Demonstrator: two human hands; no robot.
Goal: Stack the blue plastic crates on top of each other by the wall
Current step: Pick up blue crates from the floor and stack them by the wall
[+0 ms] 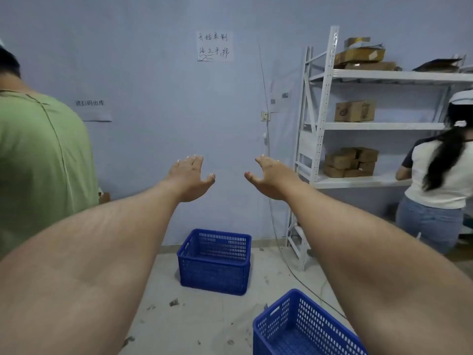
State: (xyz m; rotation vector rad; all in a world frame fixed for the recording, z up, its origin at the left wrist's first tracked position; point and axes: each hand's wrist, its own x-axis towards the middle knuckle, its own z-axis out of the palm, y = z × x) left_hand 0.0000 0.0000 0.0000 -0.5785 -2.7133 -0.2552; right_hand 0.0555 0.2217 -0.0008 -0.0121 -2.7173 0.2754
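One blue plastic crate point(214, 262) stands upright on the floor close to the wall, with nothing inside. A second blue crate point(302, 329) sits nearer to me at the lower right, partly hidden by my right forearm and cut by the frame's bottom edge. Both my arms stretch forward at chest height, well above the crates. My left hand point(190, 178) is open, palm down, fingers spread. My right hand point(268, 175) is open too, holding nothing. Neither hand touches a crate.
A white metal shelf rack point(317, 139) with cardboard boxes point(354, 110) stands at the right against the wall. One person in a white top point(440, 175) works at the rack; another in a green shirt point(38, 160) stands at the left. A cable point(268, 155) hangs down the wall.
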